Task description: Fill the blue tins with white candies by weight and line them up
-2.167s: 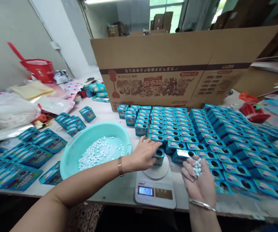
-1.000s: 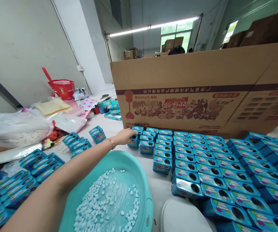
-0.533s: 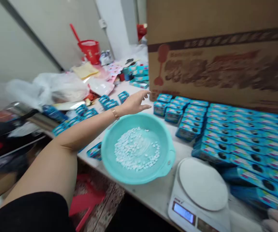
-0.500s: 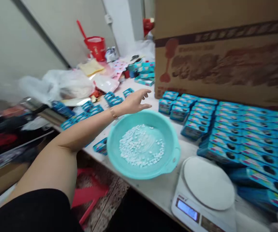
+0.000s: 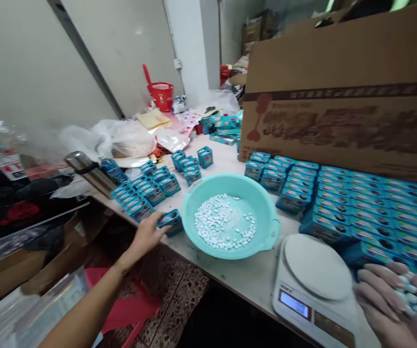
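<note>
My left hand point(image 5: 148, 237) is at the left end of a small blue box point(image 5: 170, 223), its thumb and fingers apart. Whether they touch the box I cannot tell. The box stands near the table edge, left of a turquoise plastic bowl point(image 5: 274, 232). Many small white tablets point(image 5: 211, 222) lie spread across the bowl's bottom. At the lower right, my right hand point(image 5: 384, 295) is palm up, fingers curled round a small heap of white tablets point(image 5: 409, 295). Beside it sits a white kitchen scale point(image 5: 317, 275) with a lit display and nothing on its round plate.
Rows of blue boxes point(image 5: 353, 203) fill the table's right side before a large cardboard carton point(image 5: 338, 116). More blue boxes point(image 5: 153, 191) stand left of the bowl, near a steel flask point(image 5: 88, 171). Plastic bags and a red bucket point(image 5: 163, 95) are behind.
My left hand has moved from above the bowl's far rim down and left to the small blue box. My right hand has come further into view, showing the tablets in it.
</note>
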### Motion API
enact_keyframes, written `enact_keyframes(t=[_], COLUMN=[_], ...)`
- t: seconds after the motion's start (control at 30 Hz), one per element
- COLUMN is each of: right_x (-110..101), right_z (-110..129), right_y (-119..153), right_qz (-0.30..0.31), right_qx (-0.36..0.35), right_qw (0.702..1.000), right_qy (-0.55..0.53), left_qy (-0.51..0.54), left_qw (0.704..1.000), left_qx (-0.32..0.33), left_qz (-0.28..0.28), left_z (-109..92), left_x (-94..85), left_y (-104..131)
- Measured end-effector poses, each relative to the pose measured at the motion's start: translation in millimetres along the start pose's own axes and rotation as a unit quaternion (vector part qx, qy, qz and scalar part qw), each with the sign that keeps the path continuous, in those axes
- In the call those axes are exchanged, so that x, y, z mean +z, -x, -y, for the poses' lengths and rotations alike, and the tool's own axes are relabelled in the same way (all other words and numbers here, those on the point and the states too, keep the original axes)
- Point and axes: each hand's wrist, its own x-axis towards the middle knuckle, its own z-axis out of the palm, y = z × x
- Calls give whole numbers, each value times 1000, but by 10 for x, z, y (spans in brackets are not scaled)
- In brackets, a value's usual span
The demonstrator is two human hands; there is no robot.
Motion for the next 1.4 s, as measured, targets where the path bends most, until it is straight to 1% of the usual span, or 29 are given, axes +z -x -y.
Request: enact_keyframes(t=[0.03,0.1,0.13,0.17,0.2,0.23,0.27,0.3,0.33,0.37,0.43,0.5,0.53,0.6,0.67,0.7,0.73,0.8,0.83,0.9,0.97,1.03,1.07,1.13,1.23,1.3,1.4], right_x=[48,81,69,45,11,-25,-60,-88,-106,-112,-93,-46,-18,38,89,113,134,167,178,193,215,260,294,375,483,518,525], right_z=[-1,17,33,49,64,77,86,93,99,106,129,171,199,262,322,347,366,384,384,369,346,323,312,292,262,246,227], right_y=[65,179,221,250,266,273,272,265,256,248,242,251,259,273,271,261,243,188,152,75,5,-45,-61,-82,-111,-147,-218], right_qz=[8,8,0,-11,-21,-32,-39,-44,-50,-57,-82,-111,-120,-126,-119,-110,-98,-68,-51,-14,21,38,36,10,-33,-36,-25], right_qx=[-5,-21,-30,-38,-42,-43,-43,-39,-34,-27,-17,-26,-38,-63,-72,-69,-61,-46,-41,-39,-41,-40,-39,-43,-53,-57,-51], right_qw=[1000,1000,1000,999,999,998,997,997,996,996,993,989,988,986,986,988,989,992,993,996,998,998,999,999,998,998,998], right_qy=[1,-1,-4,-12,-22,-36,-49,-58,-65,-68,-77,-90,-94,-93,-88,-90,-92,-97,-96,-78,-45,-11,0,8,6,13,30], left_qy=[-6,-38,-52,-61,-60,-43,-8,31,74,108,174,207,214,195,150,128,114,119,139,199,258,299,317,347,374,379,378], left_qw=[1000,993,987,982,981,980,980,979,972,964,930,909,902,903,911,916,919,919,915,901,888,885,886,887,887,889,888], left_qx=[2,23,27,26,25,33,64,108,162,220,319,362,371,370,358,349,340,328,330,347,360,345,331,299,265,254,262], left_qz=[-29,-110,-151,-177,-181,-190,-188,-173,-151,-107,-49,26,54,101,138,153,167,185,187,169,128,89,75,62,49,39,27], left_z=[-16,-119,-217,-352,-526,-739,-984,-1255,-1541,-1831,-2378,-2818,-2984,-3200,-3287,-3296,-3289,-3250,-3226,-3184,-3156,-3141,-3135,-3121,-3098,-3091,-3099], left_x=[-104,-373,-510,-628,-716,-764,-764,-717,-623,-487,-126,292,499,871,1154,1256,1331,1401,1402,1350,1259,1171,1139,1112,1152,1201,1270], left_y=[1,-35,-68,-106,-143,-174,-193,-200,-195,-180,-136,-91,-74,-62,-82,-102,-126,-172,-189,-205,-193,-157,-135,-93,-61,-64,-82])
